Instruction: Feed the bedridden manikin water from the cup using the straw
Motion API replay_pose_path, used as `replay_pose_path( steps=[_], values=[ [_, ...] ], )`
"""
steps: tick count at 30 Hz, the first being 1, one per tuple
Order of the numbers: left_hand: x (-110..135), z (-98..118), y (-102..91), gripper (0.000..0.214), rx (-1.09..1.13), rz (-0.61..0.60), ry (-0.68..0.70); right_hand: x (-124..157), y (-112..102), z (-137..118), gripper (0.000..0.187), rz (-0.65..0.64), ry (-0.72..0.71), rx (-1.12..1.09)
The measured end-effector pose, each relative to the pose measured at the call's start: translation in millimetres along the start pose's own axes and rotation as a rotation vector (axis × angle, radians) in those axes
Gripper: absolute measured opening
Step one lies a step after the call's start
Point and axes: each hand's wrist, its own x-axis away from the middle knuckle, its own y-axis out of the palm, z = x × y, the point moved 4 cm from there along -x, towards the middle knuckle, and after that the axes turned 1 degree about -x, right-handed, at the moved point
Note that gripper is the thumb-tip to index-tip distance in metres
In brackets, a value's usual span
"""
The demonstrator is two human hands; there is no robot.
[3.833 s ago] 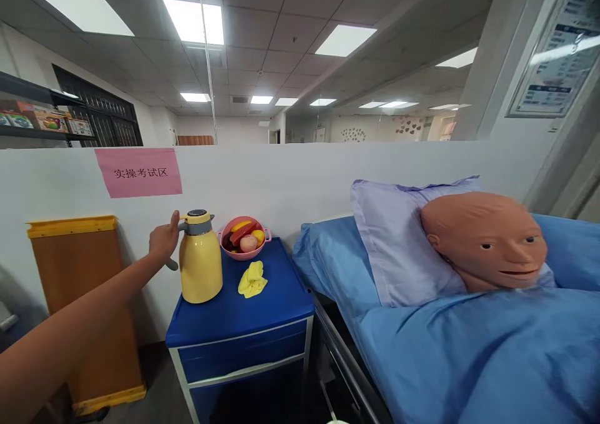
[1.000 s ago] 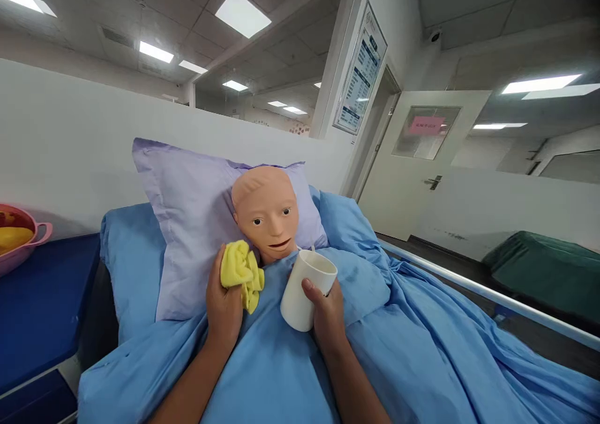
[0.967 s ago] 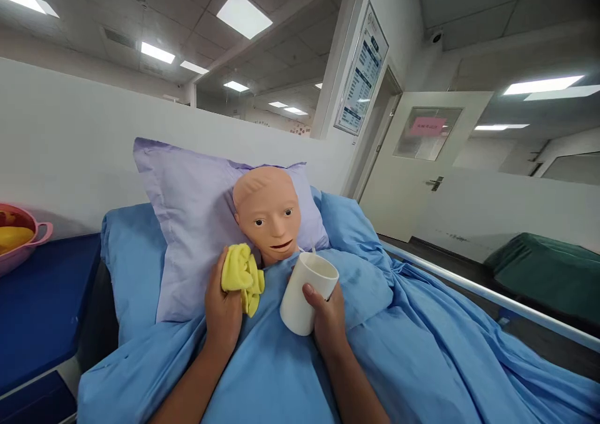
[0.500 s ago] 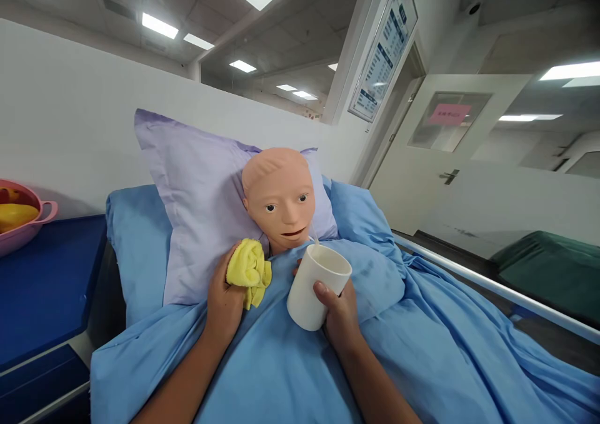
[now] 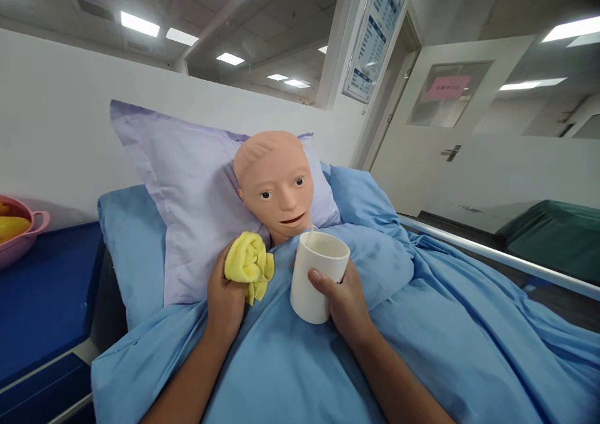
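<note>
A bunched yellow cloth [image 5: 248,264] is gripped in my left hand [image 5: 224,302], beside the neck of a manikin [image 5: 276,180]. My right hand [image 5: 347,302] is wrapped round a white cup [image 5: 313,286], thumb on the near side and fingers mostly hidden behind it. The cup is nearly upright, tilted slightly. A thin pale straw-like piece [image 5: 312,225] rises from its far rim near the manikin's chin. What the cup contains cannot be made out. The manikin lies face up, its mouth slightly parted, its head against a lilac pillow [image 5: 187,205].
A blue quilt [image 5: 281,368] covers the manikin up to the neck. On the left, a pink basket [image 5: 21,249] with yellow items stands on a blue-topped cabinet [image 5: 51,292]. A white bed rail [image 5: 497,255] runs along the right, with a door [image 5: 450,117] beyond.
My view has shifted and tilted slightly. The cup stands a little more upright and slightly higher in my right hand. My left hand keeps the cloth at nearly the same place.
</note>
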Motion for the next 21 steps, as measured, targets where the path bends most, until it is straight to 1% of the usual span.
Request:
replay_pose_path(
  steps=[9,16,21],
  values=[
    [-0.2,2.4,1.5,0.05,0.015,-0.019,-0.027,0.9,1.2,-1.1,0.063,-0.03,0.026,0.014],
    [1.2,7.9,2.0,0.047,0.04,-0.015,-0.021,2.3,1.7,-0.2,0.064,-0.046,0.057,-0.052],
    [2.2,6.1,0.2,0.049,0.041,0.019,-0.011,3.3,1.2,-2.3,0.055,-0.063,0.041,-0.016]
  ],
)
